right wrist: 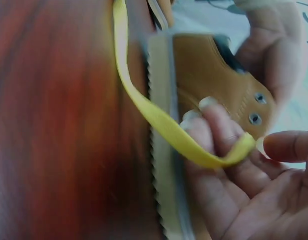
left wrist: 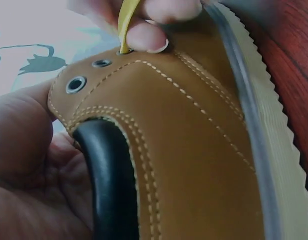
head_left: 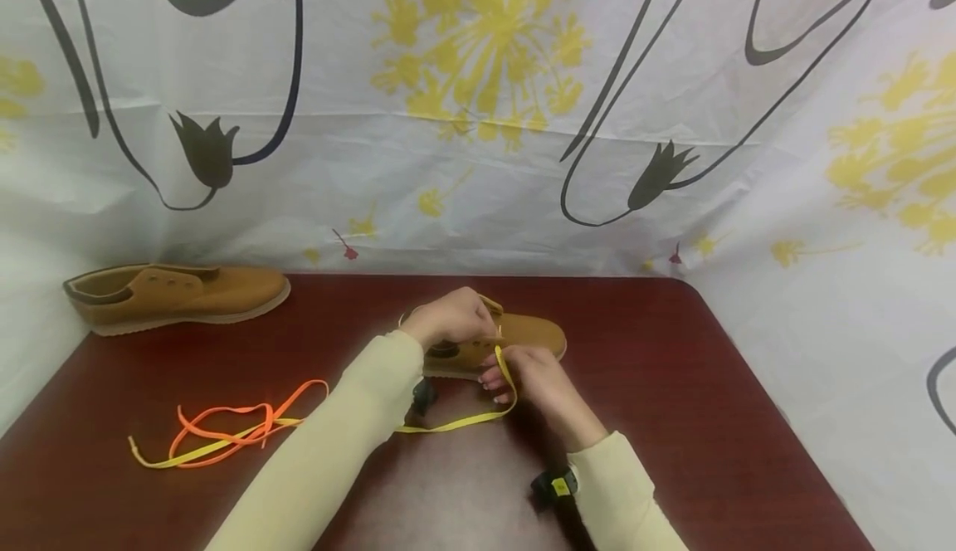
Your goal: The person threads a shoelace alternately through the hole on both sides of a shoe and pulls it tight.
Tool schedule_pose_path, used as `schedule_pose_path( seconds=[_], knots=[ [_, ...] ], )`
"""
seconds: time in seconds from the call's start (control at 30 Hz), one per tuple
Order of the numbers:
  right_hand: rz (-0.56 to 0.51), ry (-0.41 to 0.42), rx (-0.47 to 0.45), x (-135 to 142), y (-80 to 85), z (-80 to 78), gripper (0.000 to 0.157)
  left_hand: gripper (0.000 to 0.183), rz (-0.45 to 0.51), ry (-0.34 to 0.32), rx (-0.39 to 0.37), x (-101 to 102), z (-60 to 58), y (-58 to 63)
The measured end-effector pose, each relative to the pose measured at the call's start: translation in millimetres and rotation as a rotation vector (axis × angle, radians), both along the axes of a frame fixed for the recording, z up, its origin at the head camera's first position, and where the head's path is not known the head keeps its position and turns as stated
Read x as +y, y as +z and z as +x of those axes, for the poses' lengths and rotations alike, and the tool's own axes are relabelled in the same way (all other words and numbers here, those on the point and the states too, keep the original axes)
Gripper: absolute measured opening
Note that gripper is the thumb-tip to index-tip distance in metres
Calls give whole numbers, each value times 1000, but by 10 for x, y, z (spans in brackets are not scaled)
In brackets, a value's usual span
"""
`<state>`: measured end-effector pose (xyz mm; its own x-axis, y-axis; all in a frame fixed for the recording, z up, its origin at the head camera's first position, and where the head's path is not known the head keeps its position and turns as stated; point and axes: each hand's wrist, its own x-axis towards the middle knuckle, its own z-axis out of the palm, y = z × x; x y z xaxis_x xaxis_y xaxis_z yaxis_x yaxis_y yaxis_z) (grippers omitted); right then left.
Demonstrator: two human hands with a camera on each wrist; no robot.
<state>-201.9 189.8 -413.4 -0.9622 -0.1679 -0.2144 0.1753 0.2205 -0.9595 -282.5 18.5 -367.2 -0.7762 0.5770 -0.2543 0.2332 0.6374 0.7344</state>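
Observation:
A tan leather shoe [head_left: 534, 331] stands on the table, its toe to the right. My left hand [head_left: 459, 316] grips its eyelet flap from the opening side; in the left wrist view, fingers [left wrist: 19, 130] lie behind the flap. A flat yellow shoelace [right wrist: 163, 122] comes up out of an eyelet beyond two bare metal eyelets [left wrist: 76, 84]. My right hand [head_left: 534, 373] pinches that lace between thumb and finger close to the flap, other fingers against the shoe's side. From there the lace trails down to the table and passes behind the left forearm.
An orange shoelace [head_left: 260, 432] lies looped with the yellow lace's far end on the left of the table. A second tan shoe [head_left: 246, 294], without laces, stands at the back left. Patterned white sheeting [head_left: 478, 202] rises behind the dark red table [head_left: 672, 418].

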Motion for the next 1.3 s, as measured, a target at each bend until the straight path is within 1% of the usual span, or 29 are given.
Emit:
schedule_pose_path(
  seconds=[0.07,0.13,0.2,0.27,0.33,0.43,0.5,0.57,0.63,0.73,0.8,0.9,0.97,1.07,1.17,1.3],
  knots=[
    [50,-63,37,46,29,-17,37,50,2,9,1,-1,3,-5],
    [125,-117,98,106,57,-35,33,52,3,19,-1,0,-3,-17],
    [207,-139,169,167,73,-58,27,50,-1,30,-9,5,-17,-31],
    [300,-117,237,208,68,-71,21,45,-1,45,-16,6,-27,-36],
    [379,-74,295,214,50,-80,20,41,-4,59,-26,4,-32,-36],
    [429,-34,348,164,17,-83,20,36,0,74,-19,-7,-35,-26],
    [435,-38,366,128,-5,-91,16,34,6,81,-9,-12,-35,-25],
    [430,-62,373,102,-19,-94,13,31,20,95,1,-15,-34,-22],
    [426,-87,375,88,-36,-99,11,29,40,115,6,-17,-32,-29],
    [420,-104,375,76,-45,-96,9,30,77,138,7,-13,-24,-31],
    [417,-109,375,74,-49,-95,8,28,102,144,26,-7,-17,-13],
    [411,-113,372,75,-50,-93,7,25,148,148,33,1,-11,41],
    [408,-116,372,77,-53,-94,6,23,192,159,16,2,-17,85],
    [410,-119,379,80,-57,-93,6,24,260,190,-33,-5,-46,151],
    [411,-122,389,84,-64,-92,5,24,342,237,-82,-24,-83,224],
    [410,-127,389,94,-69,-85,4,23,405,275,-87,-65,-128,340]
  ],
)
